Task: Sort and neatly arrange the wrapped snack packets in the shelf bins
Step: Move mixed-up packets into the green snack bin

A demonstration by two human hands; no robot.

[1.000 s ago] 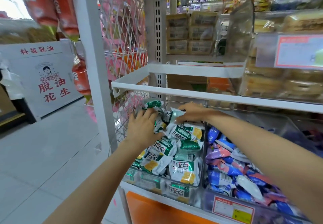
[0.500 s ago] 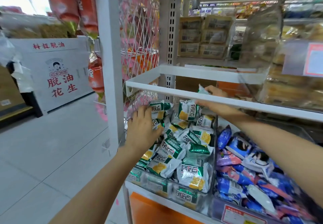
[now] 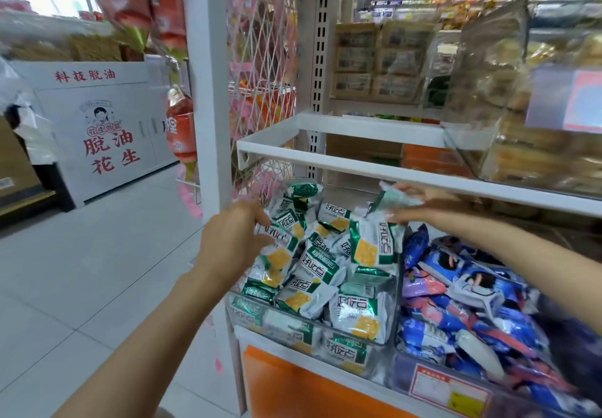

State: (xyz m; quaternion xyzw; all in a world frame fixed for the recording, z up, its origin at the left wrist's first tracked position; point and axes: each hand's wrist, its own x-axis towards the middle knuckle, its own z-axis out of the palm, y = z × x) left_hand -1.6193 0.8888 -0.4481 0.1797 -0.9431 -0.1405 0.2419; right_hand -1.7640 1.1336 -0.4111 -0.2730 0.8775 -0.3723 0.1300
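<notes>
Left bin [image 3: 283,326] is reached from the front, under the white shelf rail [image 3: 407,175]. Green-and-white packets [image 3: 322,267] heap close beneath that rail, narrowing the gap. Wire mesh [image 3: 260,75] closes the left side. A clear divider [image 3: 399,287] bounds the right, blue packets [image 3: 472,287] beyond. Open floor [image 3: 97,271] lies left of the post [image 3: 208,108].

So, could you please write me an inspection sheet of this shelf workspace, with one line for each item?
Surface: two clear bins, left bin and right bin, under a white shelf rail.
Job's things: green packets heaped loosely in the left bin; blue packets heaped in the right bin.
Clutter: a purple packet lies among the blue ones.
Hands: left hand rests on the green packets, grip unclear; right hand pinches a raised packet above the heap, blurred.
Cables: nothing seen.
Surroundings: wire mesh, white cabinet, tiled floor.
</notes>
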